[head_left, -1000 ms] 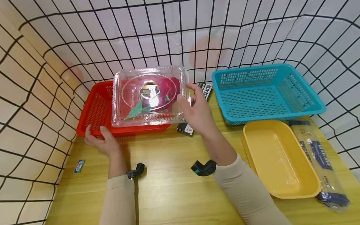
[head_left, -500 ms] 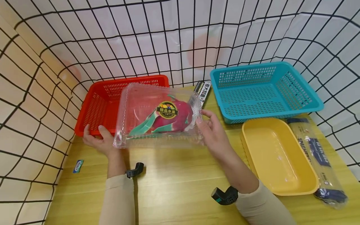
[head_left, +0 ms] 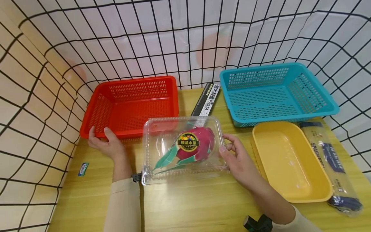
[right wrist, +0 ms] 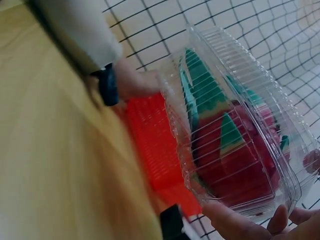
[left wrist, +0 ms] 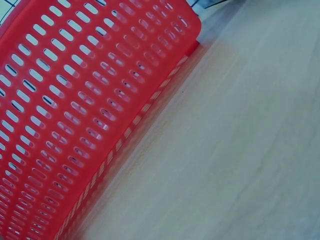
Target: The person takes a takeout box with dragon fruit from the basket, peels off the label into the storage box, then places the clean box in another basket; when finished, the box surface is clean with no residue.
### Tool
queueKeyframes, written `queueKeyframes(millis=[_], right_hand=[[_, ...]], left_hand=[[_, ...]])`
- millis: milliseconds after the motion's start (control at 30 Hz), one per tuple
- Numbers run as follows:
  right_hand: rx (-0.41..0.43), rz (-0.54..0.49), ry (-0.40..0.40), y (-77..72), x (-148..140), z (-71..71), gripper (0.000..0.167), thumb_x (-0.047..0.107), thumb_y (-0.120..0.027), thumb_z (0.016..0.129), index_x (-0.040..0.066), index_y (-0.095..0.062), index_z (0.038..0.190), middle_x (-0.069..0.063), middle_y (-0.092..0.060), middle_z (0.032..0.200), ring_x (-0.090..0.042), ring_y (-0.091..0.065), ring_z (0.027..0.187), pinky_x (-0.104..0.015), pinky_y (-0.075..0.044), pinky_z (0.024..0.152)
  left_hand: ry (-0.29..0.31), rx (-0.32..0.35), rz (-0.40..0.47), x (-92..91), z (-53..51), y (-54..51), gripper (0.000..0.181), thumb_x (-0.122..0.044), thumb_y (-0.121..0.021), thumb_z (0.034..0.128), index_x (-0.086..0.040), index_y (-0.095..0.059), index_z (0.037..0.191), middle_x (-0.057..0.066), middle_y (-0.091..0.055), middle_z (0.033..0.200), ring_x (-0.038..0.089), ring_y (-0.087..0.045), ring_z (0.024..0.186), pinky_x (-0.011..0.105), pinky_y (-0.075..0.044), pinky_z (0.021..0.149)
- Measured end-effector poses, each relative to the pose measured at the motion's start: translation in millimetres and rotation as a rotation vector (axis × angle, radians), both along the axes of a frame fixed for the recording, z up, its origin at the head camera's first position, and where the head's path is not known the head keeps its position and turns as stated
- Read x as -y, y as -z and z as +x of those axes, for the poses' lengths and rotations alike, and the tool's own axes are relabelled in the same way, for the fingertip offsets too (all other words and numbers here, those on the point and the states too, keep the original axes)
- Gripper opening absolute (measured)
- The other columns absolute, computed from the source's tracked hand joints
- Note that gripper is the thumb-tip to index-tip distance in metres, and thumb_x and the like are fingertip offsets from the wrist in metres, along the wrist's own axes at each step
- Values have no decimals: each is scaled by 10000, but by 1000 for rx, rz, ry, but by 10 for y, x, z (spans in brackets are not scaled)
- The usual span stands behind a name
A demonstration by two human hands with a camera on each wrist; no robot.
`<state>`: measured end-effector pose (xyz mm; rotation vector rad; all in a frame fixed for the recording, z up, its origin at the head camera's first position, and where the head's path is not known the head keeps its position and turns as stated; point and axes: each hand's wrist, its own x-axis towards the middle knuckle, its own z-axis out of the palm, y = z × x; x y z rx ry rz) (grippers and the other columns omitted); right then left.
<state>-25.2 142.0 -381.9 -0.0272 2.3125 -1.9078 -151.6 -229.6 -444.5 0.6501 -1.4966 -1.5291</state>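
Observation:
A clear plastic container [head_left: 162,141] with a pink dragon fruit [head_left: 207,145] and green leaves inside hangs over the table, tilted a little. My right hand [head_left: 242,161] pinches its right edge, thumb on top; the right wrist view shows fingertips [right wrist: 235,222] at the container's [right wrist: 175,110] edge. At the near left corner of the red basket [head_left: 139,109], my left hand [head_left: 107,145] grips the rim with fingers and thumb over it. The left wrist view shows only the red basket's [left wrist: 75,100] side and the table, no fingers.
A teal basket [head_left: 261,120] stands at the back right, with a yellow tray [head_left: 290,161] before it and a spaghetti pack [head_left: 333,164] beside that. A pasta box [head_left: 207,100] lies between the baskets. A small green-and-white packet [head_left: 83,169] lies at left. Black wire mesh [head_left: 188,51] surrounds the table.
My right hand has brought the container from over the red basket toward me and to the right, uncovering the basket and pasta box. My left hand has stayed at the basket's rim.

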Motion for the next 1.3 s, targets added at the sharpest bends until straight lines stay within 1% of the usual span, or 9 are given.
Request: queueKeyframes(millis=[267, 467, 567, 767, 933, 1033, 1100, 1167, 1300], right_hand=[[11, 65, -33, 191, -269, 188, 480, 181, -508, 1069, 44, -336, 1495, -140, -485, 984, -186, -650, 712, -312, -569, 607], [79, 138, -18, 289, -394, 237, 518, 244, -530, 1064, 78, -330, 1513, -133, -488, 1003, -147, -582, 682, -276, -497, 596], [103, 145, -13, 329, -419, 239, 528, 250, -521, 1068, 69, -317, 1520, -145, -501, 1005, -135, -580, 693, -273, -501, 602], [108, 183, -18, 383, -432, 230, 539, 257, -501, 1077, 42, -298, 1527, -167, -518, 1006, -129, -578, 686, -275, -504, 590], [123, 271, -39, 363, -446, 213, 573, 325, -496, 1079, 67, -287, 1547, -141, -536, 1029, -123, -557, 672, -266, -494, 606], [152, 297, -56, 329, -456, 213, 608, 364, -497, 1076, 96, -261, 1568, -177, -553, 1161, -150, -653, 810, -268, -527, 673], [168, 313, -68, 300, -463, 218, 644, 395, -495, 1072, 109, -229, 1585, -213, -526, 1301, -245, -705, 993, -293, -560, 742], [165, 327, -81, 268, -476, 217, 678, 416, -496, 1068, 107, -203, 1596, -240, -465, 1419, -331, -680, 1149, -340, -580, 805], [105, 390, -104, 175, -528, 195, 712, 425, -504, 1063, 94, -180, 1604, -253, -363, 1527, -443, -571, 1309, -500, -582, 937]], left_hand=[[14, -26, 9, -58, 40, -93, 381, -96, -575, 999, -95, -491, 1371, 69, -359, 1471, 175, -352, 1417, 283, -255, 1203], [19, -21, 12, -58, 46, -93, 389, -111, -576, 1002, -93, -483, 1379, 66, -349, 1483, 199, -347, 1429, 284, -254, 1202], [18, -10, 17, -26, 20, -39, 386, -105, -576, 1003, -117, -484, 1378, 61, -341, 1494, 202, -345, 1430, 289, -254, 1201], [13, 28, 10, 95, -61, 152, 402, -133, -583, 1012, -189, -475, 1395, 9, -331, 1507, 146, -339, 1425, 270, -249, 1196], [20, 15, 25, 146, -73, 205, 402, -162, -598, 1013, -205, -481, 1395, -26, -327, 1509, 121, -332, 1422, 246, -250, 1188], [32, -18, 44, 156, -69, 204, 376, -166, -603, 1013, -197, -508, 1376, -13, -331, 1506, 114, -341, 1413, 235, -284, 1170], [42, -32, 76, 159, -64, 194, 353, -171, -600, 1018, -202, -526, 1362, -19, -304, 1539, 103, -329, 1422, 227, -303, 1164], [45, -31, 105, 157, -52, 171, 343, -181, -599, 1020, -200, -534, 1356, -23, -232, 1606, 97, -293, 1454, 223, -315, 1164], [23, -16, 133, 143, -20, 85, 357, -179, -614, 1012, -164, -527, 1358, -17, -67, 1687, 86, -188, 1518, 221, -306, 1193]])
